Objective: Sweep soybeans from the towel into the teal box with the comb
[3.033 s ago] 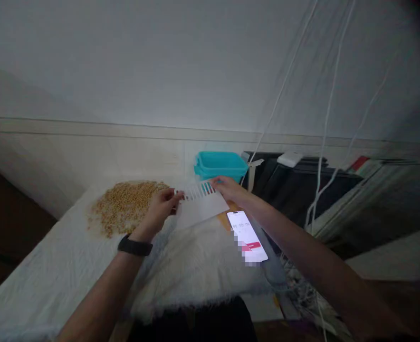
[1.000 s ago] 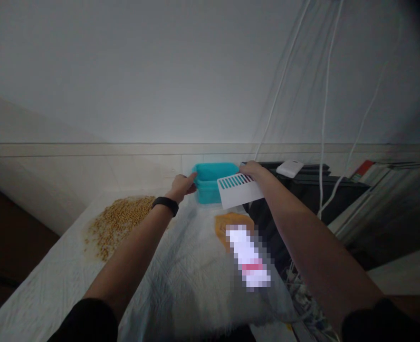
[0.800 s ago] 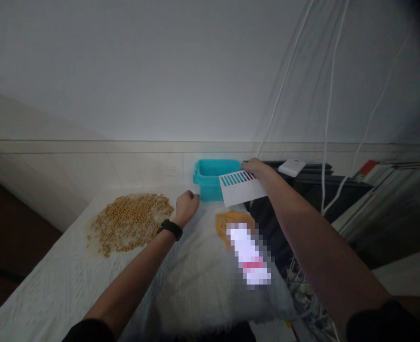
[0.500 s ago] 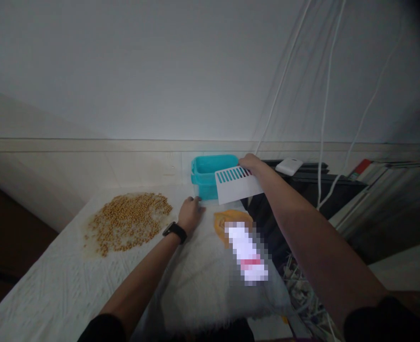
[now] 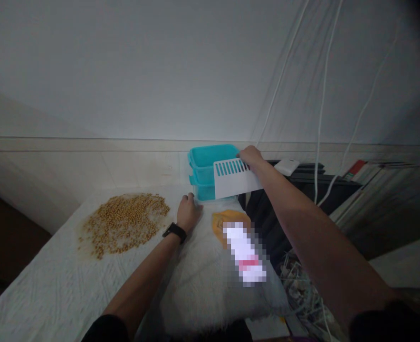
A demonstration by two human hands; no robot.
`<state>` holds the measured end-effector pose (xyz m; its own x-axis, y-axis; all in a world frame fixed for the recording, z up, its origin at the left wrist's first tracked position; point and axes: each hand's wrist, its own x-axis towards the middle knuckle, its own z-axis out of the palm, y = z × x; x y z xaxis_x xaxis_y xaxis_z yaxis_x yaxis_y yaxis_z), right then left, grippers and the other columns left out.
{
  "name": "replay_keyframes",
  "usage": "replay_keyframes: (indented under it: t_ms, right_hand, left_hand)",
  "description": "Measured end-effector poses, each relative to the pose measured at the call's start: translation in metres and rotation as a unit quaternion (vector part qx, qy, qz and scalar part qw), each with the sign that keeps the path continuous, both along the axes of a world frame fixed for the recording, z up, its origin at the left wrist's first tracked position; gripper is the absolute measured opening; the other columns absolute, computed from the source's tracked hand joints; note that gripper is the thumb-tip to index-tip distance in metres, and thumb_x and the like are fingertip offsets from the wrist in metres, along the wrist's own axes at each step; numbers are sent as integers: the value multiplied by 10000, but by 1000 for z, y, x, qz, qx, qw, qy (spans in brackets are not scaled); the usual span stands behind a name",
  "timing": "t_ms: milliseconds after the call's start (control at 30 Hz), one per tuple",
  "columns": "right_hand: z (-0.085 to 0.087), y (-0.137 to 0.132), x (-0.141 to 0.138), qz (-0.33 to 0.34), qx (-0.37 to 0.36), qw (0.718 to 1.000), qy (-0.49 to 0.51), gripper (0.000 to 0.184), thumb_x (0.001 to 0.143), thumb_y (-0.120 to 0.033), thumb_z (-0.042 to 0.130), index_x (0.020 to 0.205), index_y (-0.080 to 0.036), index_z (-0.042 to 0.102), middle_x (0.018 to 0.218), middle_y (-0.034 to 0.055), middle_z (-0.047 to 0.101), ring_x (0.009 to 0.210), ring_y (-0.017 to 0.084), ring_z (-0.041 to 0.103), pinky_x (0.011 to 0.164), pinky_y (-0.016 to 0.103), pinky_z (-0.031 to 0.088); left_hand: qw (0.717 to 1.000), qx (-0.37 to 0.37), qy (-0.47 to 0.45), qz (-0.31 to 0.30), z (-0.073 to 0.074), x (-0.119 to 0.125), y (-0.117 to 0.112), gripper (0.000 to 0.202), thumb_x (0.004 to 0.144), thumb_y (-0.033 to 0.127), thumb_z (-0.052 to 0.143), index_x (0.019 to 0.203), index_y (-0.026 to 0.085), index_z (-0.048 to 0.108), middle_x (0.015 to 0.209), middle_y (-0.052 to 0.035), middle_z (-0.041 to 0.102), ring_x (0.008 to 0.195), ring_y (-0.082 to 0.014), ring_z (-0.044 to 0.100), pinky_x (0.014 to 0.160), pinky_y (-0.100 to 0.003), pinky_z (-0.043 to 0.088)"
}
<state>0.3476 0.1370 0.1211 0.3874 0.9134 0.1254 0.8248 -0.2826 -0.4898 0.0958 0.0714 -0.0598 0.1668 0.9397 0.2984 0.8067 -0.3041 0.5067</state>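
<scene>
Against the wall, an upper teal plastic container (image 5: 213, 153) sits over a lower teal container (image 5: 205, 192), with a visible step between their rims. My right hand (image 5: 252, 156) is closed on a flat white slotted panel (image 5: 234, 180), at the right rim of the upper container. Whether its hidden fingers also grip that rim I cannot tell. Curled at the front left corner of the lower container is my left hand (image 5: 188, 212), with a black watch (image 5: 175, 232) on the wrist. To its left, a wide patch of yellow soybeans (image 5: 124, 223) lies on the white cloth (image 5: 53, 280).
An orange cloth-like item (image 5: 221, 222) and a blurred bright phone-like object (image 5: 244, 254) lie in front of the containers. Right of the table are a white box (image 5: 287, 166), a row of books (image 5: 370, 175) and tangled cables (image 5: 299, 285). White cords (image 5: 324, 85) hang down the wall.
The upper teal container has risen a little, and my right hand with the white panel has moved slightly up. My left hand stays at the lower container's corner.
</scene>
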Motion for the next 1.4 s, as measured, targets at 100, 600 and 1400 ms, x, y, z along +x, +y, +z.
replay_keyframes:
  t_ms: [100,600,1400]
  right_hand:
    - [7,-2,-3,-19,48,999,3,397,875,-299,599,1192,-65,651,1036,208,711,1021,300,668,785,316,507]
    - [53,-50,-51,68,146,982,102,170,876,-301,625,937,-143,642,783,68,628,719,198,615,693,310,479]
    - [-111,-289,-205,325,-4,929,175,319,885,-544,474,818,-238,535,521,-49,473,522,167,467,531,280,265]
  left_hand:
    - [1000,10,-23,0,2,6,-14,297,874,250,608,1165,199,578,1155,-147,607,1097,-298,612,904,-397,472]
    - [930,-69,-360,16,51,-59,-48,162,847,369,510,890,228,576,878,-69,698,785,-222,709,684,-367,567]
    - [821,-68,-555,120,37,-229,-332,508,757,542,749,1166,243,722,1241,-73,713,1261,-364,545,1063,-409,401]
